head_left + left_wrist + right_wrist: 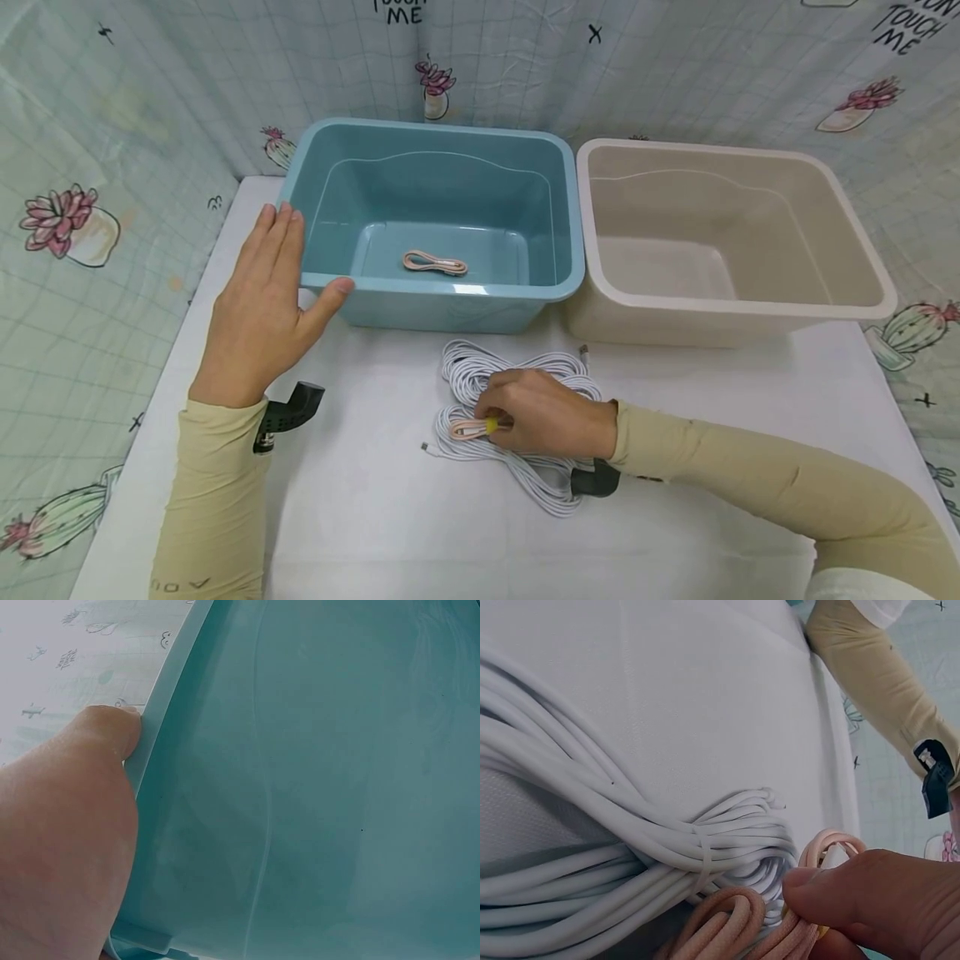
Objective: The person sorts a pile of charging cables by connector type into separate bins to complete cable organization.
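My left hand (pixel 258 308) rests with straight fingers on the left end of a blue plastic bin (pixel 405 287), thumb at its front rim. Inside that bin lies a coiled pinkish charging cable (pixel 435 265). Between the thumb and fingers of my right hand (pixel 543 412), another pinkish cable (pixel 467 429) with a yellow tie is pinched, folded into loops. It is right over a pile of coiled white cables (pixel 476 375) on the table. Up close in the right wrist view, the pink loops (pixel 727 922) overlap the white bundle (pixel 615 795).
A beige bin (pixel 735 307) stands right beside the blue one, their rims close together. White cable plugs stick out at the pile's left and back. The white-covered table (pixel 375 517) is bordered by a patterned cloth (pixel 510 75) behind and at both sides.
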A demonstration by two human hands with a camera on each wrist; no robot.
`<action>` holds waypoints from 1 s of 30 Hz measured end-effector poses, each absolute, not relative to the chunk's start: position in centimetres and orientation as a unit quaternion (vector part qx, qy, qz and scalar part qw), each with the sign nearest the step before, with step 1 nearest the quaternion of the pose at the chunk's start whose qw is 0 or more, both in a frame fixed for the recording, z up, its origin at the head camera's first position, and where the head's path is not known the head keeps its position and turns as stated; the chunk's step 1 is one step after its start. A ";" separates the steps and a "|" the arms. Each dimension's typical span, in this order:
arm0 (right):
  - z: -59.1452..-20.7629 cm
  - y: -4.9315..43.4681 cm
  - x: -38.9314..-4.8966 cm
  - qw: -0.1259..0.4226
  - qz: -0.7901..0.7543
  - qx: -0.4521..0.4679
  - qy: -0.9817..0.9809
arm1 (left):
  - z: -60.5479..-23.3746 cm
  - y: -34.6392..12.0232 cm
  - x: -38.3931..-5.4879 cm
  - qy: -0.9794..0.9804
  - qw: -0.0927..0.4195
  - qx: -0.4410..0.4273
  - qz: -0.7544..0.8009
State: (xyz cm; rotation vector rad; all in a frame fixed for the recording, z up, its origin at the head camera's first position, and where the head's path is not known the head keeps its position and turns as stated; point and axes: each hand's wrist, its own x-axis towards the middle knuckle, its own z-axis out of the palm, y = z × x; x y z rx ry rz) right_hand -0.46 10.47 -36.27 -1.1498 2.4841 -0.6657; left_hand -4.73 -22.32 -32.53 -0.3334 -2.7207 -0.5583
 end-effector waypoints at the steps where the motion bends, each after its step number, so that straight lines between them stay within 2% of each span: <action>1: -36.3 10.5 -0.5 0.164 -0.236 -0.403 0.869 | -32.5 -22.3 -4.7 -0.958 0.172 -0.117 -0.197; 18: -36.0 10.8 -1.6 0.218 -0.295 -0.377 0.850 | -32.4 -22.3 -4.8 -0.958 0.171 -0.118 -0.196; 30: -35.9 11.0 -1.9 0.219 -0.309 -0.385 0.842 | -32.5 -22.3 -4.8 -0.958 0.171 -0.117 -0.198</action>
